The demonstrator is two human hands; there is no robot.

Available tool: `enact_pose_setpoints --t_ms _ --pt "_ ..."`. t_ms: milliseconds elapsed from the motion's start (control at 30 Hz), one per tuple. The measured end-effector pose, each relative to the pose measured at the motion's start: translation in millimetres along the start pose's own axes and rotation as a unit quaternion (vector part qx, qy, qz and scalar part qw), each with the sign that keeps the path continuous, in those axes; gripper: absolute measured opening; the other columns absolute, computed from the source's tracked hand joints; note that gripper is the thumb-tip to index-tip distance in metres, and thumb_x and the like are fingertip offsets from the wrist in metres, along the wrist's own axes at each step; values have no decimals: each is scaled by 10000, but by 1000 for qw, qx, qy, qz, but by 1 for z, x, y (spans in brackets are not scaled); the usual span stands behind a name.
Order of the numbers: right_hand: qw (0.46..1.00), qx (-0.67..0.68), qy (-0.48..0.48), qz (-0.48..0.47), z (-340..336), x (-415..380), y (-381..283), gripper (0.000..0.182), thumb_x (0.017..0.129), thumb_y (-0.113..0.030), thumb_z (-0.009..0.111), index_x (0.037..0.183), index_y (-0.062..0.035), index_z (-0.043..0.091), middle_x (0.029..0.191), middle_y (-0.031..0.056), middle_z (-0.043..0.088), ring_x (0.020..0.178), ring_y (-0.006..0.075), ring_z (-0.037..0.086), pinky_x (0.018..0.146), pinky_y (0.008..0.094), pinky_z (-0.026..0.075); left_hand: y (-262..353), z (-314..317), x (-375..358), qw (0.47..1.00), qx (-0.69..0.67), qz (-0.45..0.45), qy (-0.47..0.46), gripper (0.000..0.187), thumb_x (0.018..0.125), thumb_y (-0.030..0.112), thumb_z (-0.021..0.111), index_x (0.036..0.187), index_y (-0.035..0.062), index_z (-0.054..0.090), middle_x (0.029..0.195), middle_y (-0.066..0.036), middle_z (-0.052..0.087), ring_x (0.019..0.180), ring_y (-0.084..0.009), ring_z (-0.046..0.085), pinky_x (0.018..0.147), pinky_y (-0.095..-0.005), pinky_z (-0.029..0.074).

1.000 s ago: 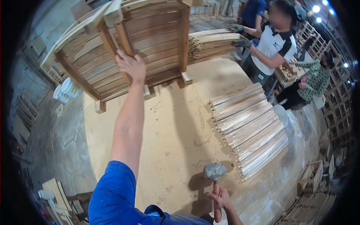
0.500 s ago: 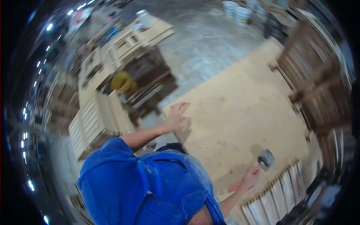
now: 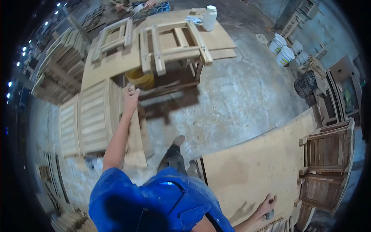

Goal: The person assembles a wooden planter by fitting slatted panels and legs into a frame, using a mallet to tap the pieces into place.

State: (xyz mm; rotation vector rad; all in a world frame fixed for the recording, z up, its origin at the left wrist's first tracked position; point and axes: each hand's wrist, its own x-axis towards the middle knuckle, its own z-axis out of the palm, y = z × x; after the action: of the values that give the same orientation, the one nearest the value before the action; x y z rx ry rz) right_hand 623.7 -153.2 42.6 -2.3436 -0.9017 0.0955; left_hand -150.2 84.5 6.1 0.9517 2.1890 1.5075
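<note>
My left hand (image 3: 131, 98) reaches out at the far left, its fingers bent and apart. It overlaps the inner edge of the stacked slatted wooden panels (image 3: 92, 120). Low on the right, my right hand (image 3: 266, 205) is closed just over a plywood sheet (image 3: 247, 166). A hand tool with a broad grey head (image 3: 269, 214) shows below its fingers; the handle is mostly hidden. Beside that hand, a row of wooden slats (image 3: 276, 225) lies along the sheet's near edge.
A workbench (image 3: 154, 19) ahead carries wooden frames (image 3: 174, 38) and a white jar (image 3: 209, 18). Under it sits a yellow bucket (image 3: 141, 78). Dark slatted panels (image 3: 324, 162) lean at the right. White buckets (image 3: 285, 56) and a black container (image 3: 305, 83) stand on the concrete floor (image 3: 228, 96).
The view has swung left toward the workbench. My left hand has gone from above the plywood sheet to the stacked panels. My right hand stays over the sheet with the grey-headed tool.
</note>
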Motion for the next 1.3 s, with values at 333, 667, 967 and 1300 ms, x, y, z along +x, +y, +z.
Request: enact_pose_setpoints --t_ms 333,667,967,1300 --pt "869 93 -369 -317 355 14 -547 1075 642 -647 776 1437 -24 408 1454 245 421 1351 386 397 1099 427 381 -90 94 259 939 -6 -89 -332 744 776 322 782 1334 -83 501 1266 -210 603 1148 -302 587 985 -380 467" --pt "782 147 -529 -294 525 16 -659 764 455 -142 834 1165 0 589 1034 188 679 948 322 659 806 413 547 -23 127 233 989 112 -31 -90 627 689 84 768 1216 -149 521 1094 -259 634 1010 -333 626 924 -435 522" --pt "780 302 -519 -177 324 -25 -528 920 520 -69 767 1378 -58 435 1005 172 652 850 268 657 672 362 557 -51 67 204 967 63 -32 -245 755 658 23 715 1311 -167 387 1147 -267 567 898 -321 624 749 -420 572" --pt "888 317 -328 57 50 -67 -259 987 549 -92 769 1445 11 365 1040 153 634 800 195 634 636 306 554 30 27 89 927 209 121 -287 661 719 131 737 1298 -70 488 966 -228 612 631 -324 586 588 -398 555"
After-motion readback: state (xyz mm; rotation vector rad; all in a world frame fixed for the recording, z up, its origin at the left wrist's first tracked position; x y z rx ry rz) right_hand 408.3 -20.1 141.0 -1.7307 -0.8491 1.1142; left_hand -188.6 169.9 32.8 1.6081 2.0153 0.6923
